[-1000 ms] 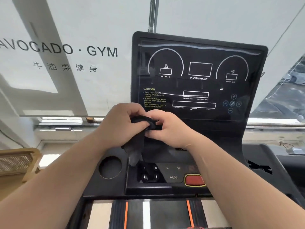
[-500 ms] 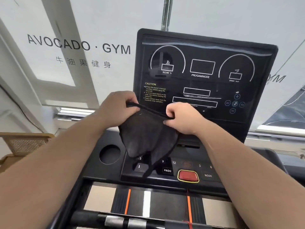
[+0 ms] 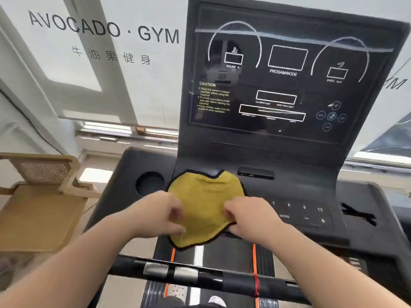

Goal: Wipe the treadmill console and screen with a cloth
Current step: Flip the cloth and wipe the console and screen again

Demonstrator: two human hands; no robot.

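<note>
A cloth (image 3: 205,203), mustard yellow on its upper face with a black edge, lies spread over the left part of the treadmill console's button panel (image 3: 304,213). My left hand (image 3: 159,215) pinches its near left edge. My right hand (image 3: 246,215) grips its near right edge. Above stands the dark screen (image 3: 287,85) with white dials, boxes and a CAUTION text, tilted back and untouched by the cloth or either hand.
A round cup holder (image 3: 150,183) sits left of the cloth. A black handlebar (image 3: 200,275) with silver sensors crosses below my wrists. A wooden chair (image 3: 42,196) stands at the left. A frosted window with "AVOCADO · GYM" lettering (image 3: 104,30) is behind.
The dark bunched cloth was unfolded in the air, then laid flat on the console with its yellow side up. Both hands dropped lower, and the view moved closer.
</note>
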